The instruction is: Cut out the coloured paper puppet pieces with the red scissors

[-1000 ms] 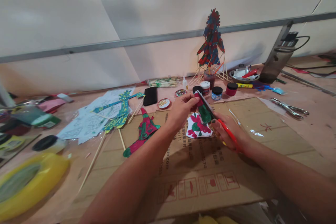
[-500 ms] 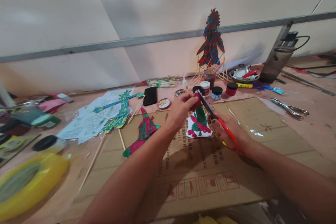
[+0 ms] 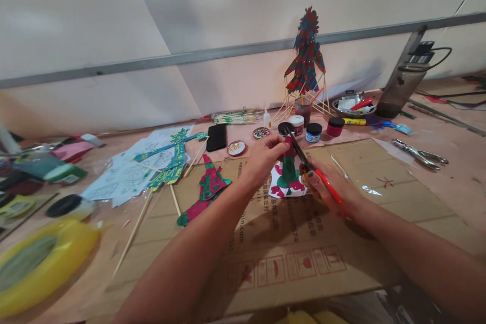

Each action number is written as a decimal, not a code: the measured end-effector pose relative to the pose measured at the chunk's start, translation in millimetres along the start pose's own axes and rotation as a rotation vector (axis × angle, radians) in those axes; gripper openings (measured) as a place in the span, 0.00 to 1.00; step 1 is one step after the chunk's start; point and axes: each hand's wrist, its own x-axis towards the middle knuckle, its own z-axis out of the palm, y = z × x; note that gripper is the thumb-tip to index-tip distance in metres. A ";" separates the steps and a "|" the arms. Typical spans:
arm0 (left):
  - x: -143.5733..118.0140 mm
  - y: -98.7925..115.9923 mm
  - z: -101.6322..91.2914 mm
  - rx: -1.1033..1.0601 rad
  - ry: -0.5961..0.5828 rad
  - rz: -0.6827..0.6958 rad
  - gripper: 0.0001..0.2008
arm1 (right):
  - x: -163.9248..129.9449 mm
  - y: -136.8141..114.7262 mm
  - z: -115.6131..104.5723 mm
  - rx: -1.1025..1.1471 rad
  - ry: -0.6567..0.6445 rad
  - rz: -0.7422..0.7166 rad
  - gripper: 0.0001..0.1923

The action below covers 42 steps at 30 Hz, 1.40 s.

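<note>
Evidently mid-cut: the left hand (image 3: 261, 159) pinched the red-and-green painted paper cutout (image 3: 286, 177) above the flattened cardboard sheet (image 3: 379, 182), while the right hand (image 3: 328, 190) gripped red-handled scissors (image 3: 315, 174), blades parted; next, steady closing along the outline.

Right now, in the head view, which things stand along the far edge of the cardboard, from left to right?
Black phone → round gold-filled lid → round glitter-filled lid → white-capped paint jar → blue-labelled black-capped jar → red jar with black cap → metal pliers.
</note>
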 end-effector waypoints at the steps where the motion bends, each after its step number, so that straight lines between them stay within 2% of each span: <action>1: 0.1 -0.5 0.1 0.007 -0.003 0.005 0.07 | 0.3 -1.1 -0.8 0.012 -0.012 0.010 0.43; 9: -0.5 -0.3 1.6 0.036 -0.014 -0.001 0.08 | -1.0 -6.2 -0.9 0.066 -0.006 0.045 0.41; 16: -2.5 4.8 2.7 0.033 -0.017 -0.020 0.08 | -0.5 -9.9 -1.8 0.047 -0.002 0.016 0.41; 23: -3.6 10.0 1.4 0.034 -0.048 -0.029 0.07 | 1.3 -6.4 -0.9 0.007 0.010 0.030 0.42; 30: -2.7 9.1 0.8 0.032 -0.031 -0.035 0.06 | 2.0 -6.3 -0.9 0.058 0.021 0.019 0.39; 42: -3.2 13.3 -4.5 -0.018 -0.069 -0.060 0.09 | 5.1 -2.5 -4.3 -0.056 0.031 -0.019 0.41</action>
